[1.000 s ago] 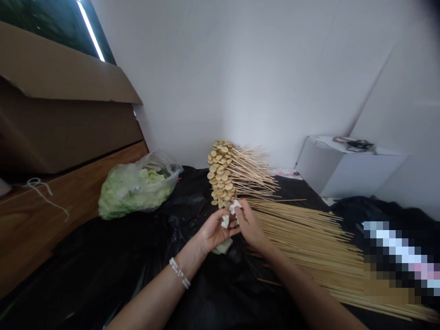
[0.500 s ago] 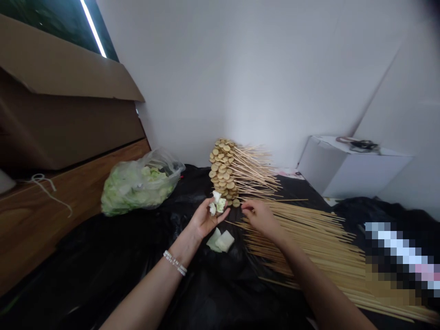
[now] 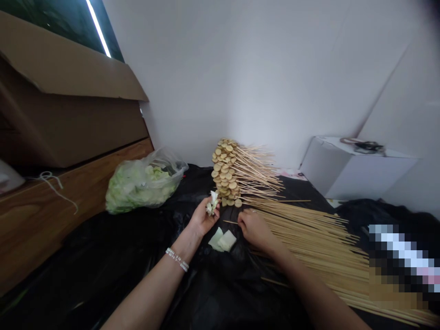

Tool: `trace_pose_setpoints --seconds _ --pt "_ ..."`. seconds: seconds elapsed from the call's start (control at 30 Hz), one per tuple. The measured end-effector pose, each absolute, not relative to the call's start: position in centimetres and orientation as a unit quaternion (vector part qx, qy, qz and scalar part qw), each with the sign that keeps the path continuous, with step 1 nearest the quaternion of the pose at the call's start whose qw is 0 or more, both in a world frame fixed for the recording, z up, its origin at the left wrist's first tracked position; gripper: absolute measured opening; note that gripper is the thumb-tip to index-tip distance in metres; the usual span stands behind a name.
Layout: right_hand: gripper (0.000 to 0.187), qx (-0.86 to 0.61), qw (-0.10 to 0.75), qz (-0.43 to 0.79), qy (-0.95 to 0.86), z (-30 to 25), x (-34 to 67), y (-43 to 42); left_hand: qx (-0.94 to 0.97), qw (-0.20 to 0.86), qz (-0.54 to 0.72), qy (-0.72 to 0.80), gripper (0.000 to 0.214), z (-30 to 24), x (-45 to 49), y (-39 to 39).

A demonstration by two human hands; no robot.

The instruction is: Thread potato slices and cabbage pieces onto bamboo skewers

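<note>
My left hand [image 3: 202, 218] is closed on a few small pale cabbage pieces [image 3: 212, 204], held up just in front of the stack of filled skewers [image 3: 227, 172] with round tan slices. My right hand [image 3: 253, 228] rests with curled fingers on the near end of the spread of bare bamboo skewers [image 3: 319, 243] and pinches one stick [image 3: 229, 222] that points left. Two pale green cabbage pieces [image 3: 222, 239] lie on the black plastic sheet [image 3: 144, 266] between my hands.
A clear bag of chopped green cabbage [image 3: 140, 185] lies at the left by a wooden ledge [image 3: 44, 215]. A large cardboard box [image 3: 65, 110] sits on that ledge. A white box [image 3: 354, 172] stands at the back right by the wall.
My hands have come apart: the left keeps the cabbage pieces and has closed round them, and the right went to the bare skewers and pinched one stick.
</note>
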State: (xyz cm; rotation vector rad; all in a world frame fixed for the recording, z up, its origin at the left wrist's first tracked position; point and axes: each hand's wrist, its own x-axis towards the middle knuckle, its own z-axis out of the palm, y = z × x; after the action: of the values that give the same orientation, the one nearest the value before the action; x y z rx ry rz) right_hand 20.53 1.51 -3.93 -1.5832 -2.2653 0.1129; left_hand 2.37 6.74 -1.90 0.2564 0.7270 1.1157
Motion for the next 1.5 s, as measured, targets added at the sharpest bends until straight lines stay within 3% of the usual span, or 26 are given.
trace_pose_setpoints --seconds 0.43,0.63,0.97,1.27,1.5 --pt "0.022 -0.558 0.253 -0.071 -0.787 -1.5 19.8 0.1 0.170 0.756 0.521 0.358 0.008 -2.3 3.6 6.0" --pt "0.023 -0.578 0.246 -0.099 -0.772 -1.9 20.1 0.4 0.285 0.705 0.534 0.368 0.019 -2.9 4.6 5.2" --pt "0.024 -0.593 0.231 -0.096 -0.765 -1.3 20.3 0.2 0.281 0.690 0.544 0.386 0.018 -2.5 4.6 5.3" --pt "0.027 -0.604 0.205 -0.096 -0.764 -0.7 20.4 -0.2 0.350 0.649 0.546 0.397 0.033 -2.8 4.0 5.6" --pt "0.027 -0.597 0.212 -0.123 -0.764 -0.6 20.4 -0.2 0.375 0.616 0.552 0.418 0.029 -2.5 3.7 5.7"
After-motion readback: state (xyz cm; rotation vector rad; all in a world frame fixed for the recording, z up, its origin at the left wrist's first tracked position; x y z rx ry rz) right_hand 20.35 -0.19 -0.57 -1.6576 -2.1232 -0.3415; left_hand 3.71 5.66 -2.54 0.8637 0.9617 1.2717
